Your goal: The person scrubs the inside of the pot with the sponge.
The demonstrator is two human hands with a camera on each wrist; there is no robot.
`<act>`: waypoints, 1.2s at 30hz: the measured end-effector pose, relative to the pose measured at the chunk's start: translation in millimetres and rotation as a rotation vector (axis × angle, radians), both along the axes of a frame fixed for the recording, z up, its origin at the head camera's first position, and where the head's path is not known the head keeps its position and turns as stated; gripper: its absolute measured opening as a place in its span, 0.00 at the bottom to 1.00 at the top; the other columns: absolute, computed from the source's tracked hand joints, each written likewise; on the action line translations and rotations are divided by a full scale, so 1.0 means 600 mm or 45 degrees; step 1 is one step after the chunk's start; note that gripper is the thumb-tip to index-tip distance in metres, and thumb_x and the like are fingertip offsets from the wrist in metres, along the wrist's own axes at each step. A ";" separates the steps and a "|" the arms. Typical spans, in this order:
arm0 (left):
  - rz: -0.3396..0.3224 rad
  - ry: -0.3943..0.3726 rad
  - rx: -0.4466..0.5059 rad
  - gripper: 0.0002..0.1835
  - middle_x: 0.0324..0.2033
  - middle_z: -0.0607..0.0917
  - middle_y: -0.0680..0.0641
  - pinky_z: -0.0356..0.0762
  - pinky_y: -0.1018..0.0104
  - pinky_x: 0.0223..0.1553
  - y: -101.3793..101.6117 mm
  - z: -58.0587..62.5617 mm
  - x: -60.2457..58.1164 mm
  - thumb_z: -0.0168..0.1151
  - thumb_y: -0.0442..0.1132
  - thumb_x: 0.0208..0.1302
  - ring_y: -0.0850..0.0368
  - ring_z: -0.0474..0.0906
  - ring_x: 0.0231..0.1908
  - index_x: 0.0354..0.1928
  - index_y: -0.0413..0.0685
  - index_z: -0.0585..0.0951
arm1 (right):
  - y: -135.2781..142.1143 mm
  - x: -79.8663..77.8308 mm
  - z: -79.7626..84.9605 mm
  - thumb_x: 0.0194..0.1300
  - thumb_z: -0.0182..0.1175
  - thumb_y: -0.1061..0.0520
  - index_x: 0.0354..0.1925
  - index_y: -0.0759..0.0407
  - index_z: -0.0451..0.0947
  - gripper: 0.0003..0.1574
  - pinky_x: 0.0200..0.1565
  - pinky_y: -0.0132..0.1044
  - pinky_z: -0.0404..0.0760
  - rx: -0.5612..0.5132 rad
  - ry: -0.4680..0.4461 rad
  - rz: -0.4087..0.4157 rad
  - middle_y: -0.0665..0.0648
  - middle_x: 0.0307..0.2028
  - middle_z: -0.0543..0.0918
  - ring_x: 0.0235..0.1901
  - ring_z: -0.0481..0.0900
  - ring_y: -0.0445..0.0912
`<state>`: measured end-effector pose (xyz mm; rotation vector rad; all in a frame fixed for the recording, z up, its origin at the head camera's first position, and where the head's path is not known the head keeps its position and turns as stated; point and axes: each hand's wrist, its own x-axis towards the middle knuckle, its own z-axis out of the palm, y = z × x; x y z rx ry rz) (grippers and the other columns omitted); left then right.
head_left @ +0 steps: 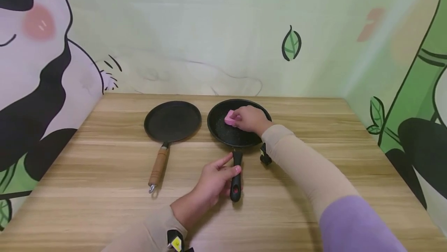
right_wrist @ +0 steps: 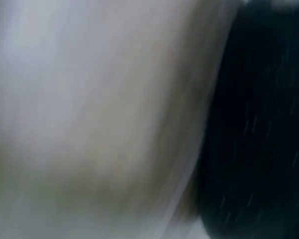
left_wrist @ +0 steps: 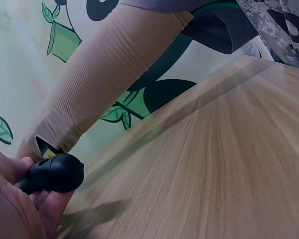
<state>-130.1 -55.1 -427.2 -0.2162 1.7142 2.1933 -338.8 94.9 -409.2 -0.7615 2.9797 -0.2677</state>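
Note:
A black frying pan (head_left: 223,134) with speckles inside sits at the middle of the table, its black handle (head_left: 236,182) toward me. My left hand (head_left: 213,180) grips that handle, thumb on top and fingers beneath; the left wrist view shows the handle's rounded end (left_wrist: 65,172) between thumb and fingers. Inside the pan, my right hand (head_left: 250,119) pinches a pink sponge (head_left: 229,118) against the pan's inner surface. The right wrist view is badly blurred, with only the dark pan (right_wrist: 259,124) making out at its right side.
Left of the frying pan lies a flat black pan (head_left: 172,120) with a wooden handle (head_left: 159,165) ending in a metal loop. Both pans rest on a wood-grain table (head_left: 104,205). A wall (head_left: 167,30) with printed cartoon pandas and bamboo closes off the back and sides.

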 end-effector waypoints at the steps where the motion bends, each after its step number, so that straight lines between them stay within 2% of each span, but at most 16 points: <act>1: 0.002 0.002 -0.001 0.34 0.38 0.88 0.44 0.82 0.64 0.20 0.001 0.000 -0.001 0.68 0.36 0.67 0.61 0.80 0.20 0.74 0.46 0.68 | 0.007 -0.004 0.001 0.68 0.66 0.45 0.56 0.50 0.85 0.21 0.59 0.48 0.76 0.005 -0.002 -0.036 0.55 0.54 0.85 0.56 0.80 0.52; 6: 0.000 0.010 0.005 0.34 0.38 0.88 0.42 0.81 0.65 0.19 0.006 -0.001 -0.003 0.67 0.35 0.67 0.60 0.80 0.18 0.74 0.46 0.68 | 0.028 -0.014 0.012 0.68 0.66 0.45 0.58 0.52 0.83 0.24 0.62 0.49 0.74 -0.089 -0.036 -0.102 0.58 0.56 0.84 0.58 0.79 0.54; 11: -0.010 0.011 0.015 0.35 0.37 0.87 0.45 0.83 0.63 0.22 0.013 -0.003 -0.011 0.67 0.37 0.68 0.58 0.83 0.22 0.75 0.47 0.67 | 0.059 -0.020 0.053 0.70 0.59 0.34 0.59 0.52 0.80 0.31 0.59 0.52 0.75 -0.286 -0.010 -0.234 0.60 0.55 0.83 0.54 0.78 0.55; 14: -0.002 0.006 0.029 0.35 0.39 0.86 0.43 0.84 0.62 0.23 0.017 -0.003 -0.020 0.67 0.37 0.69 0.56 0.85 0.24 0.75 0.48 0.67 | 0.089 -0.025 0.083 0.70 0.55 0.30 0.57 0.56 0.80 0.35 0.55 0.53 0.76 -0.312 0.031 -0.314 0.61 0.51 0.83 0.51 0.78 0.56; 17: 0.003 -0.002 0.030 0.35 0.41 0.86 0.42 0.84 0.61 0.23 0.019 -0.003 -0.030 0.67 0.38 0.69 0.56 0.85 0.24 0.75 0.49 0.67 | 0.128 -0.025 0.096 0.71 0.52 0.30 0.56 0.59 0.78 0.37 0.51 0.53 0.77 -0.252 0.047 -0.394 0.62 0.49 0.83 0.49 0.79 0.56; 20: 0.000 -0.008 0.023 0.35 0.44 0.86 0.40 0.84 0.61 0.24 0.022 -0.003 -0.037 0.67 0.38 0.69 0.55 0.86 0.25 0.75 0.51 0.67 | 0.172 -0.021 0.092 0.72 0.52 0.34 0.56 0.62 0.77 0.35 0.49 0.54 0.78 -0.208 0.038 -0.461 0.65 0.49 0.84 0.48 0.79 0.58; 24: -0.002 -0.017 0.038 0.35 0.49 0.86 0.36 0.85 0.60 0.26 0.027 -0.004 -0.041 0.66 0.38 0.69 0.52 0.88 0.28 0.76 0.53 0.66 | 0.222 -0.008 0.074 0.71 0.53 0.38 0.56 0.65 0.75 0.33 0.47 0.54 0.77 -0.181 0.001 -0.551 0.67 0.50 0.83 0.46 0.79 0.59; 27: 0.003 -0.004 0.056 0.35 0.50 0.85 0.35 0.85 0.60 0.27 0.030 -0.006 -0.043 0.66 0.38 0.70 0.50 0.88 0.29 0.76 0.53 0.65 | 0.253 -0.002 0.055 0.71 0.53 0.37 0.56 0.65 0.74 0.35 0.46 0.53 0.76 -0.180 -0.039 -0.601 0.68 0.50 0.82 0.45 0.78 0.59; 31: -0.007 0.014 0.071 0.35 0.52 0.85 0.35 0.86 0.59 0.28 0.030 -0.013 -0.045 0.65 0.39 0.70 0.52 0.87 0.29 0.76 0.54 0.65 | 0.281 -0.004 0.027 0.73 0.49 0.34 0.58 0.64 0.75 0.37 0.51 0.57 0.76 -0.176 -0.037 -0.614 0.67 0.53 0.82 0.50 0.78 0.61; 36: -0.024 0.033 0.070 0.34 0.53 0.85 0.35 0.86 0.59 0.28 0.027 -0.022 -0.045 0.63 0.38 0.71 0.55 0.87 0.29 0.76 0.56 0.65 | 0.286 -0.005 0.001 0.75 0.45 0.33 0.63 0.59 0.74 0.37 0.55 0.62 0.74 -0.131 -0.036 -0.576 0.69 0.57 0.80 0.57 0.76 0.66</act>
